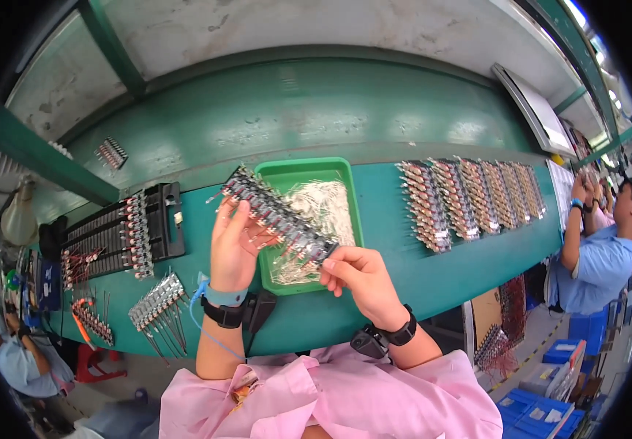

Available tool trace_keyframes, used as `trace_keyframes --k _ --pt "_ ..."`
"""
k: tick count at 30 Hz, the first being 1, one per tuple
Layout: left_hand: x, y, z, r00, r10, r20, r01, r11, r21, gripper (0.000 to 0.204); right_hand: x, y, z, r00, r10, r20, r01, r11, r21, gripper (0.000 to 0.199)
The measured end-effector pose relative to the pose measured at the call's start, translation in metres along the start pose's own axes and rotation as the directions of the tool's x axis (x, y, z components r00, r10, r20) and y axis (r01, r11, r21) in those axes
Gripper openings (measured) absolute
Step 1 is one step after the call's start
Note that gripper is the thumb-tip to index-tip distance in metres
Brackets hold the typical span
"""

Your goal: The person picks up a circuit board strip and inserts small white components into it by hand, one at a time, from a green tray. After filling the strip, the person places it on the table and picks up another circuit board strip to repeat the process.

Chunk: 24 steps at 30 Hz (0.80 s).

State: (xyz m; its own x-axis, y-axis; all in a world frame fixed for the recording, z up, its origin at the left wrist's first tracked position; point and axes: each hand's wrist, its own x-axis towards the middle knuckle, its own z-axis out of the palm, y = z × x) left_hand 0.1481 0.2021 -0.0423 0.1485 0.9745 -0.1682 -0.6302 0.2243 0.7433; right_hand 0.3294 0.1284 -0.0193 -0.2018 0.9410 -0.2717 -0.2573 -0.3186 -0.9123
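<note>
A head-worn fisheye looks down from close above the left hand (233, 249) and right hand (362, 280).

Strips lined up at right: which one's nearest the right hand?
The leftmost strip of that row, at the end facing the green tray. It lies closest to the right hand; the other strips sit progressively farther right.

I can see one left hand (234, 245) and one right hand (360, 279), one component strip (281, 216) between them, one green tray (305, 170), six rows of parts (479, 199) lined up rightward, one black rack (107, 238) over left, two black wrist straps (406, 329).
</note>
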Motion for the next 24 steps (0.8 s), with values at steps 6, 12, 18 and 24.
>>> trace_keyframes --k 6,12,18,24 --pt "0.001 -0.003 -0.002 0.998 -0.008 0.057 0.014 0.994 -0.106 0.028 -0.001 -0.002 0.005 0.996 -0.025 -0.086 0.023 0.999 -0.024 0.016" --pt "-0.001 0.008 -0.001 0.991 0.005 0.132 0.016 0.988 -0.155 0.031 0.018 -0.006 0.001 0.97 -0.169 -0.173 0.157 0.984 -0.082 0.015" --pt "-0.003 0.011 -0.002 0.989 0.019 0.149 0.0 0.992 -0.128 0.036 0.058 -0.022 -0.018 0.934 -0.297 -0.196 0.281 0.954 -0.106 0.012" --pt "0.001 0.009 -0.008 0.981 -0.039 0.188 0.051 0.997 -0.062 0.031 0.125 -0.044 -0.053 0.882 -0.39 -0.264 0.395 0.918 -0.035 0.009"
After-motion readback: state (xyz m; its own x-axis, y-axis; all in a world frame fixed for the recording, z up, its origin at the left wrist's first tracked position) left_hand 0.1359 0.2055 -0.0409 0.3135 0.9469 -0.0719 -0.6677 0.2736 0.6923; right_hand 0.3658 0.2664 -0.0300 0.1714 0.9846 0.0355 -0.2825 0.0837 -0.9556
